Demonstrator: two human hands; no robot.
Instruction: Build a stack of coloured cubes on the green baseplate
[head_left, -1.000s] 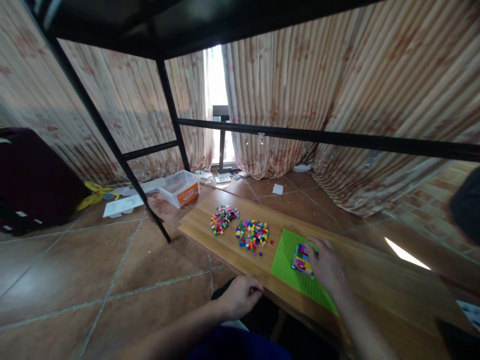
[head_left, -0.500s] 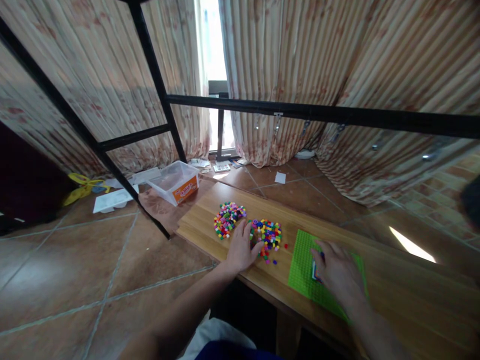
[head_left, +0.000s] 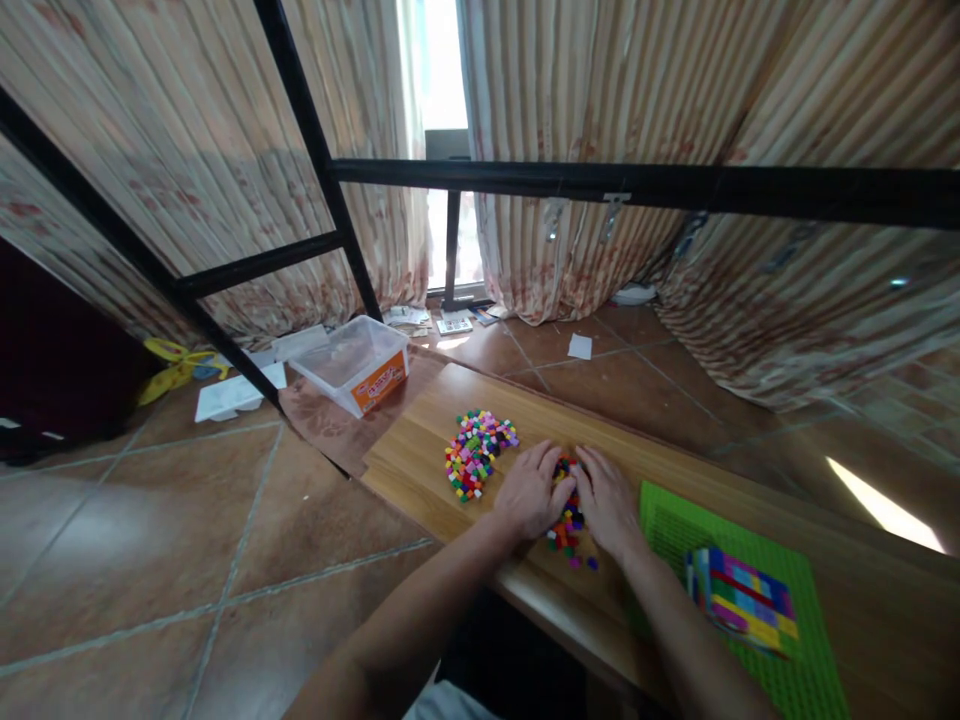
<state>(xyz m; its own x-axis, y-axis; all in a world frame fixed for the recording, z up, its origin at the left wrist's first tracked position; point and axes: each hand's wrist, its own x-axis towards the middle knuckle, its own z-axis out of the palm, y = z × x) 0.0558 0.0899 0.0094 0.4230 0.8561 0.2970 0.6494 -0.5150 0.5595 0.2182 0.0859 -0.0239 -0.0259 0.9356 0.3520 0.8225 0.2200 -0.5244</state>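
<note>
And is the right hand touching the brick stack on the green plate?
Apart. The head view shows a strip of green plate between the right hand and the brick stack.

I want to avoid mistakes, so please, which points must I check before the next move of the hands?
1. Left hand and right hand at the same brick pile: ok.
2. All bricks gathered in that pile: not ok, a purple brick lies apart at its near side.
3. Grip on any single brick: cannot tell, the hands hide it.
4. Built block on the green board: ok.
5. Other pile on the table: ok.
</note>
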